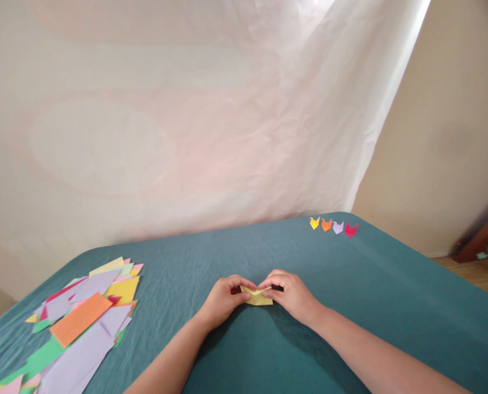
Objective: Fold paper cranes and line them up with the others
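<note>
A small piece of yellow paper (pixel 260 299), partly folded, is held between both hands just above the dark green tablecloth. My left hand (pixel 226 298) pinches its left end between thumb and fingers. At the opposite end, my right hand (pixel 288 295) grips the paper the same way. The paper's upper edge dips in the middle, where the index fingertips nearly meet. Parts of both ends are hidden behind the fingers.
Loose coloured paper (pixel 81 320) lies in a spread pile on the left of the table (pixel 178 262). Several folded paper birds, among them a red bird (pixel 351 230), stand in a row at the far right corner. A pale curtain (pixel 227 137) hangs behind.
</note>
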